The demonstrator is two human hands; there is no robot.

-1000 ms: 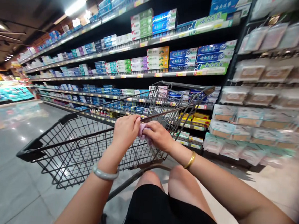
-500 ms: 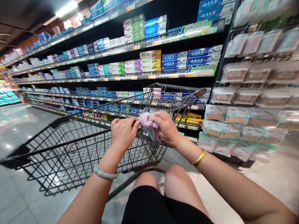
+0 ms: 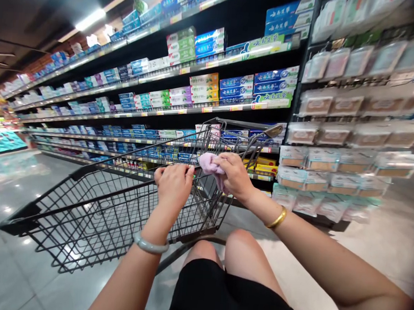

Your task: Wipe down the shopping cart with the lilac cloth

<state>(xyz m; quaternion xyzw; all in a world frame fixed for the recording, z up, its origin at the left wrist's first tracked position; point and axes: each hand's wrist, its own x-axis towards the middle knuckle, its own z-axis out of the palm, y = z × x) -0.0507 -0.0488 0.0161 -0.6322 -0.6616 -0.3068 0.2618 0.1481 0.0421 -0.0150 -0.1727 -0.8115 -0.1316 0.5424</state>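
Note:
A dark wire shopping cart stands before me, turned so that its basket stretches to the left. Its near top rail is gripped by my left hand, fingers curled over the bar; a pale bangle circles that wrist. My right hand is closed around a crumpled light purple cloth, held at the same rail just right of my left hand. Part of the cloth hangs down below the fingers. A gold bangle is on my right wrist. The cart's handle lies beyond, at the upper right.
Long shelves of boxed toothpaste run along the far side behind the cart. Hanging packs fill a rack at the right. Grey tiled floor lies at left, and my knees are close under the cart's near side.
My right hand has slid the cloth slightly right along the rail, widening the gap to my left hand. My left hand keeps its grip. The view has shifted a little.

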